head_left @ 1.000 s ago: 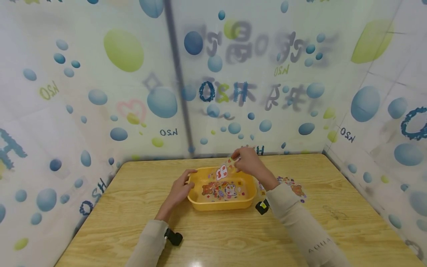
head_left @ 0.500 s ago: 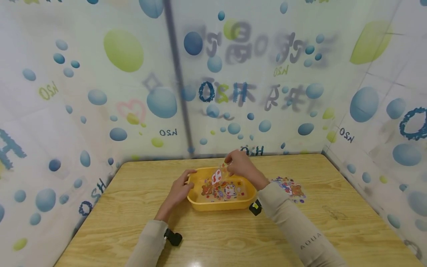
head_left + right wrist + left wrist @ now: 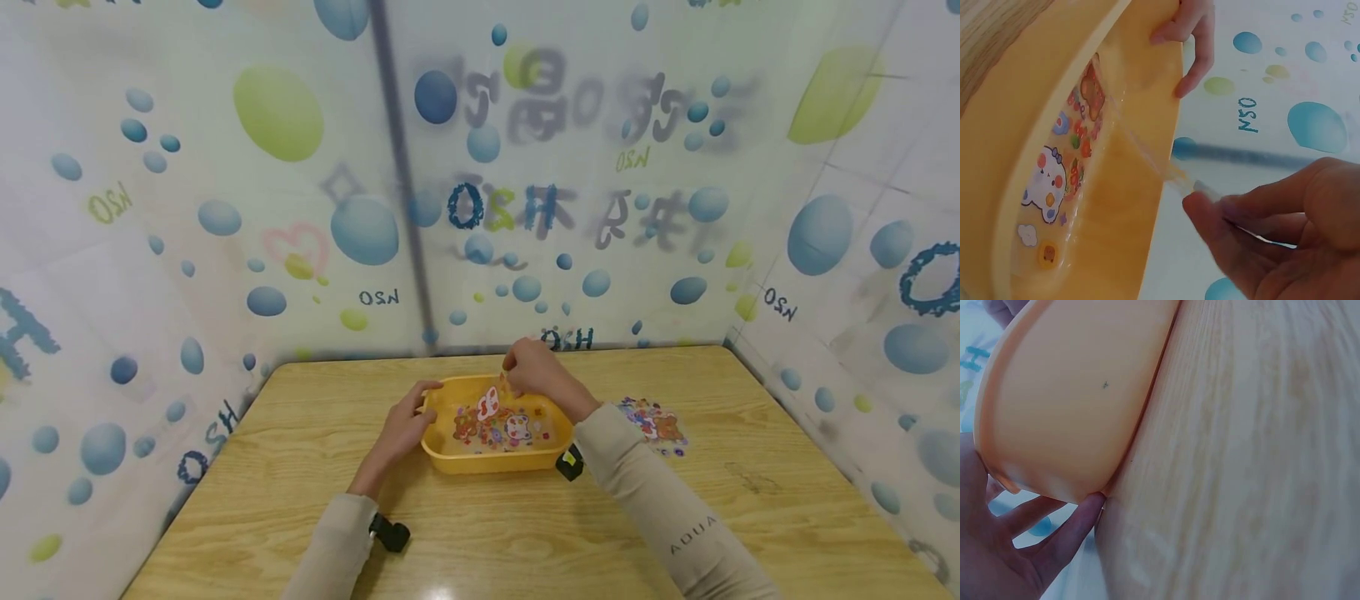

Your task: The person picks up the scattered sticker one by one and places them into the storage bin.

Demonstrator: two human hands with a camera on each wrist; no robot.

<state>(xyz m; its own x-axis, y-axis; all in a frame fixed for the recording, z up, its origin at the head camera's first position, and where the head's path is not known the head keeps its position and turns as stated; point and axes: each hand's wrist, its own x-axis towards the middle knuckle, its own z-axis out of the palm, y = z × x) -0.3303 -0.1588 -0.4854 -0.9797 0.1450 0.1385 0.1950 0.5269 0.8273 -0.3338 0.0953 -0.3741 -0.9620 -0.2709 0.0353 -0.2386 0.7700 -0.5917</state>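
Note:
A yellow plastic basin [image 3: 495, 464] stands on the wooden table. My left hand [image 3: 405, 423] holds its left end, the thumb at the rim and the fingers against the outer wall [image 3: 1072, 394]. Over the basin's far side, my right hand [image 3: 536, 368] pinches a clear sticker sheet [image 3: 488, 403] by its edge between thumb and fingers. That sheet, printed with a red and white figure, hangs tilted inside the basin. In the right wrist view it shows nearly edge-on. Colourful stickers [image 3: 1047, 181], with a white bear and a brown bear, lie on the basin's floor.
A pile of similar stickers [image 3: 660, 425] lies on the table [image 3: 480, 533] to the right of the basin, partly behind the right sleeve [image 3: 637, 467]. A patterned curtain [image 3: 525, 250] hangs behind the table's far edge and along both sides.
My right hand has moved left and slightly down with the sticker sheet, bringing it lower into the basin. More of the sticker pile on the right shows. My left hand has stayed in place.

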